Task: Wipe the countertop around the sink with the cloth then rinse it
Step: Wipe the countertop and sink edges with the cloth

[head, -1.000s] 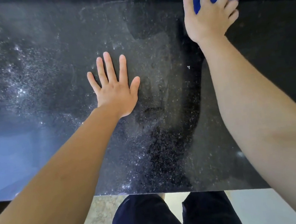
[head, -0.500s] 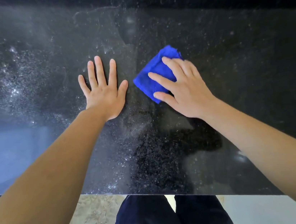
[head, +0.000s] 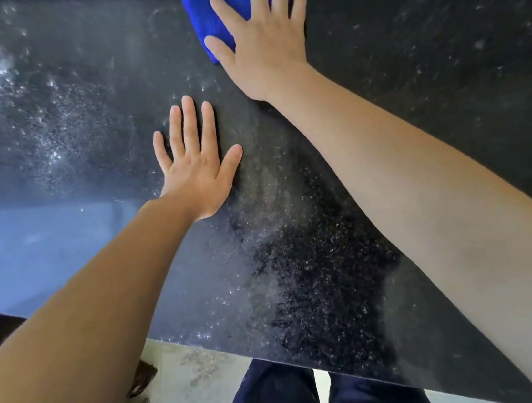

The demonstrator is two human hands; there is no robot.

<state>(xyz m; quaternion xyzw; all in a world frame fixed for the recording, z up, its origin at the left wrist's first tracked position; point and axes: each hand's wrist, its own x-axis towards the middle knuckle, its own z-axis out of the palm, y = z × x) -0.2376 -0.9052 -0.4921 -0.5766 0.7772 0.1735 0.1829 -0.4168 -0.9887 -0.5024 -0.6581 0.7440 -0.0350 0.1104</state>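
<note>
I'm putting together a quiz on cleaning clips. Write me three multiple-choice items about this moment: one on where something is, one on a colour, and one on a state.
1. Where is the cloth?
A. near the far edge of the countertop, under the right hand
B. at the near edge, by the person's legs
C. on the floor

2. What colour is the cloth?
A. white
B. blue
C. green

3. How does the left hand lie?
A. curled in a fist
B. pinching the cloth
C. flat on the countertop, fingers straight

Answers:
1 A: the right hand presses on the cloth far up the countertop.
2 B: bright blue shows around and beyond that hand.
3 C: the left hand lies palm down on the countertop, apart from the cloth.
</note>
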